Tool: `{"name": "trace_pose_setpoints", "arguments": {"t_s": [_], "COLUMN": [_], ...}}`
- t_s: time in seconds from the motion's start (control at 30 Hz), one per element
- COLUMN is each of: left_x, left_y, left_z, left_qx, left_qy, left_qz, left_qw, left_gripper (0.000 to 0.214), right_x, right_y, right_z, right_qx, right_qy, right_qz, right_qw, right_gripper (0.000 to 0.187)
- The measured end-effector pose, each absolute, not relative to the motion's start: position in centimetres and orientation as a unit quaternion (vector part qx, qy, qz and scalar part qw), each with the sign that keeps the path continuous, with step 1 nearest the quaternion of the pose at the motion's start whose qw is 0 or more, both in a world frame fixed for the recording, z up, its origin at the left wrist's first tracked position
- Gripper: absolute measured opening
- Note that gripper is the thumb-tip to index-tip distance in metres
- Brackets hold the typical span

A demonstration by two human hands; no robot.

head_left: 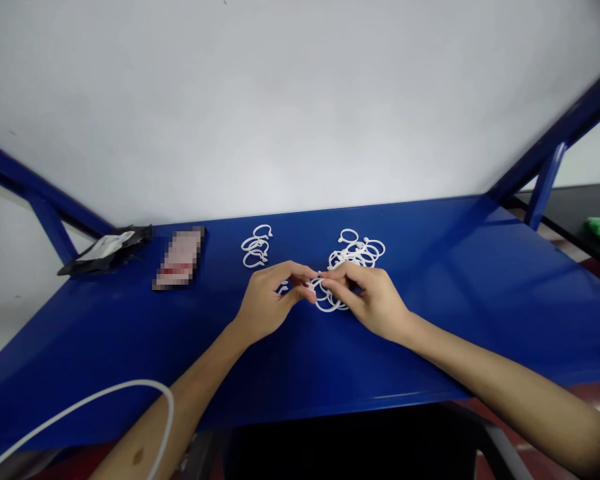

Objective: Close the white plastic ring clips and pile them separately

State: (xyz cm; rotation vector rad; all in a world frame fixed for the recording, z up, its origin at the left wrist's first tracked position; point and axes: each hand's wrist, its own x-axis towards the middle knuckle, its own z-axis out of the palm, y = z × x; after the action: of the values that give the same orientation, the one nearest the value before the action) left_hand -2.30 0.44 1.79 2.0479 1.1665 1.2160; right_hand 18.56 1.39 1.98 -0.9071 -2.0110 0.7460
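Observation:
Near the middle of the blue table, my left hand (270, 300) and my right hand (377, 303) meet with fingertips almost touching. Between them is a white plastic curtain ring (316, 283), its ends pinched by thumb and forefinger of each hand; the fingers partly cover it. More white rings (326, 308) lie just under my right fingers. Behind that hand is a heap of loose rings (360, 252), some overlapping. Beyond my left hand several rings (255, 248) form a smaller group, and another bit of white ring (283, 288) shows behind my left fingers.
A blurred-out, dark-edged flat item (180, 257) lies left on the blue table (430, 247). Past it is a black plastic package (111, 250) with a white label. A white cable (105, 387) loops over my left forearm. Blue frame bars (545, 183) flank the table; a white wall (300, 100) stands behind.

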Motion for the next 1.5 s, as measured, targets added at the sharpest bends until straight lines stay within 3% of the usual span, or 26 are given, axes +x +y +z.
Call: {"name": "trace_pose_setpoints", "arguments": {"t_s": [0.47,0.83,1.1,1.27,1.5], "left_x": [-2.34,-2.4,-2.31,-2.37,-2.4], "left_y": [0.28,0.24,0.46,0.47,0.52], "left_z": [2.29,1.58,1.88,1.85,1.6], "left_qx": [0.751,0.765,0.758,0.746,0.657], "left_qy": [0.437,0.42,0.433,0.435,0.448], "left_qz": [0.441,0.437,0.443,0.424,0.376], "left_qw": [0.225,0.216,0.202,0.272,0.475], "left_gripper": [0.026,0.016,0.028,0.031,0.034], "right_x": [18.58,18.75,18.51,18.49,18.54], "right_y": [1.7,1.39,1.36,1.5,1.61], "right_z": [1.81,2.35,2.54,2.26,1.8], "right_qx": [-0.358,-0.334,-0.363,-0.377,-0.373], "right_qy": [-0.772,-0.793,-0.776,-0.774,-0.766], "right_qz": [0.339,0.326,0.334,0.316,0.3], "right_qw": [0.401,0.392,0.393,0.397,0.429], "right_gripper": [0.021,0.024,0.024,0.021,0.016]}}
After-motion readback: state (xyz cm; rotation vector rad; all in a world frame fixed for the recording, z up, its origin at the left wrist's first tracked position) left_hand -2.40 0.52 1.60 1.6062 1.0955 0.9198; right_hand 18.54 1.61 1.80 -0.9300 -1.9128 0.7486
